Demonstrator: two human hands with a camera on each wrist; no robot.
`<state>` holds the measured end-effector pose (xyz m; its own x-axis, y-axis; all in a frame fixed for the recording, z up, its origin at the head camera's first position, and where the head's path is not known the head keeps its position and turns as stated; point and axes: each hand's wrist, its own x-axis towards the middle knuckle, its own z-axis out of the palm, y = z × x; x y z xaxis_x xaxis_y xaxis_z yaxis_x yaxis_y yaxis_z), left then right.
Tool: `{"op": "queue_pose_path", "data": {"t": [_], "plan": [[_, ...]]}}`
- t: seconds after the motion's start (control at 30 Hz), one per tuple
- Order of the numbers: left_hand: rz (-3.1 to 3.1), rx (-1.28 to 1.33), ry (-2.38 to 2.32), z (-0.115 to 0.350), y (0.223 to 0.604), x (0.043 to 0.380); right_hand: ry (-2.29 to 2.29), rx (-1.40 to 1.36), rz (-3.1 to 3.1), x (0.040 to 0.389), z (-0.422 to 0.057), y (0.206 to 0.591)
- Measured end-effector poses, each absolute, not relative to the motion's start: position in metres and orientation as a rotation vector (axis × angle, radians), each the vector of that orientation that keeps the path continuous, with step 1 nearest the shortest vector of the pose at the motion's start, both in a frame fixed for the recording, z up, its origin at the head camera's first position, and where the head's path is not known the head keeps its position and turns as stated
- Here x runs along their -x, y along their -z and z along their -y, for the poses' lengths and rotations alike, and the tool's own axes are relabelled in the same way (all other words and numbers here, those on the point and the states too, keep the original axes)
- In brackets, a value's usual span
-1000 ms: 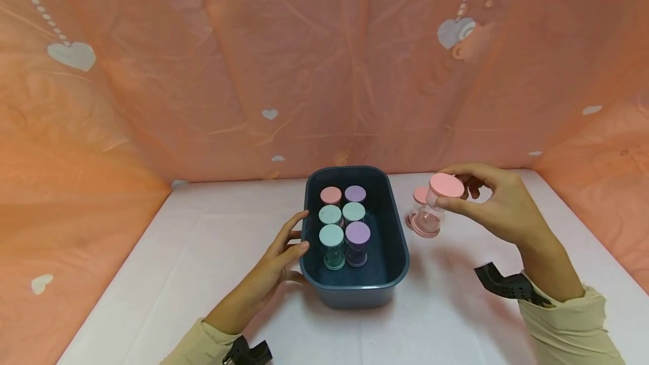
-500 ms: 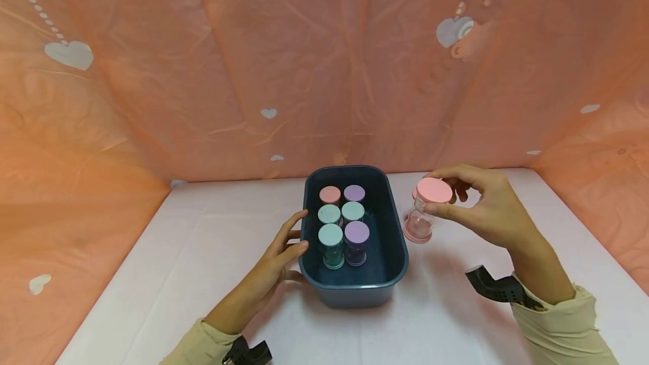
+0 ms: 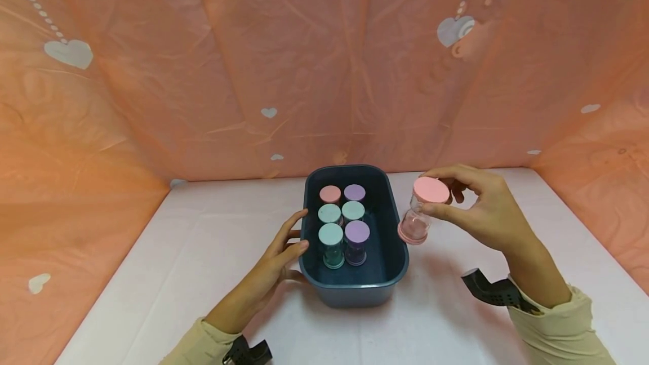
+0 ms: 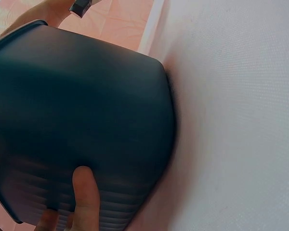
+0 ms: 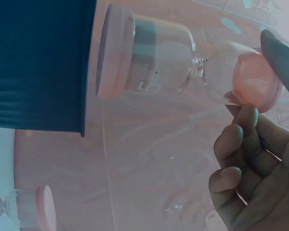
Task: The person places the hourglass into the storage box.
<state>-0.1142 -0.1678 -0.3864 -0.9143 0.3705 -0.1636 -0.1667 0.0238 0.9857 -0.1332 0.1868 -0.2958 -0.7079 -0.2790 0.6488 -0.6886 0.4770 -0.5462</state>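
Note:
My right hand (image 3: 484, 207) pinches a pink-capped hourglass (image 3: 416, 224) by its upper cap, thumb on the near side. It is tilted, its lower cap overlapping the right rim of a dark blue bin (image 3: 387, 241) in the head view. In the right wrist view the hourglass's far cap (image 5: 113, 53) is close beside the bin wall (image 5: 38, 72). My left hand (image 3: 276, 258) rests against the bin's left side, fingertips at the rim; in the left wrist view its fingers (image 4: 85, 197) touch the ribbed wall. Inside stand several hourglasses, including a mint one (image 3: 332, 246) and a purple one (image 3: 357, 244).
Another pink hourglass (image 5: 43, 207) stands on the table in the right wrist view; the held one hides it in the head view. The bin's right half has bare floor (image 3: 382, 221). An orange sheet (image 3: 243, 72) with hearts walls the back and sides of the white table (image 3: 203, 252).
My right hand has carried the pink hourglass left to the bin's right rim, covering the other pink one in the head view. The left hand and the bin have stayed in place.

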Motion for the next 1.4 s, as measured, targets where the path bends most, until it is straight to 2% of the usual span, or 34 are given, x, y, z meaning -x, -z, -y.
{"op": "queue_pose_path", "data": {"t": [0.87,1.2,1.4], "plan": [[-1.943,-0.158,-1.991,0.165,0.386,0.112,-1.261,-1.03,2.294,0.123,-0.145,0.302],[-1.951,-0.156,-1.985,0.165,0.385,0.112,-1.164,-1.047,2.491,0.119,-0.123,0.315],[-1.941,-0.162,-1.994,0.165,0.385,0.112,-1.044,-0.946,2.643,0.117,-0.111,0.321]]}}
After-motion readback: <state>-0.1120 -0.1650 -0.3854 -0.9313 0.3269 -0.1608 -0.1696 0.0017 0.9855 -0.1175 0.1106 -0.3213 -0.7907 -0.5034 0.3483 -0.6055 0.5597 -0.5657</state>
